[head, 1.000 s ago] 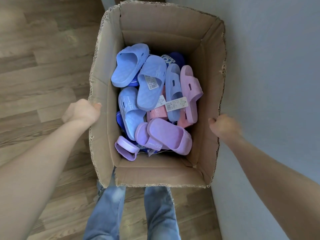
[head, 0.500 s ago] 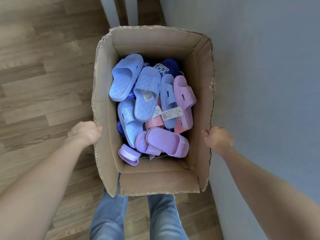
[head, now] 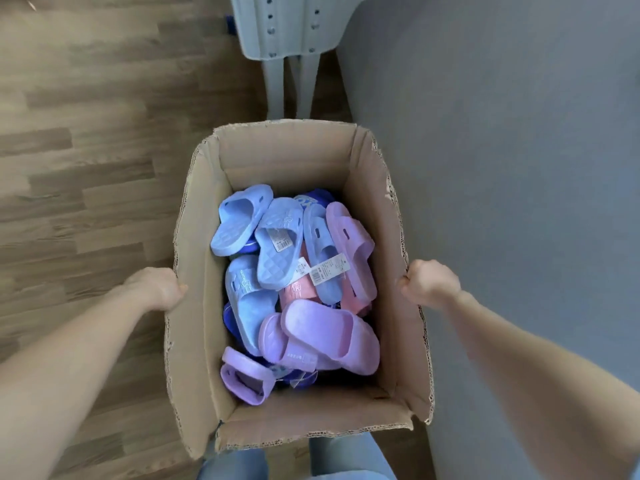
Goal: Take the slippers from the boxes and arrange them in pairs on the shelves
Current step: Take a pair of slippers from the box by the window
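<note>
An open cardboard box (head: 197, 306) stands on the floor in front of me, full of slippers. Light blue slippers (head: 277, 244) lie in its far half, some with paper tags. Lilac slippers (head: 325, 334) lie in the near half, a pink one (head: 301, 289) shows between them, and dark blue ones are mostly buried. My left hand (head: 156, 287) grips the top edge of the box's left wall. My right hand (head: 429, 280) grips the top edge of the right wall.
A grey wall (head: 519, 168) runs along the right side, close to the box. The grey perforated foot of a shelf unit (head: 284, 36) stands on the wooden floor (head: 86, 150) just beyond the box. My legs in jeans (head: 349, 459) are at the near edge.
The box has slid back toward me, away from the shelf foot, which has come into view at the top. Both hands keep their grip on the box walls.
</note>
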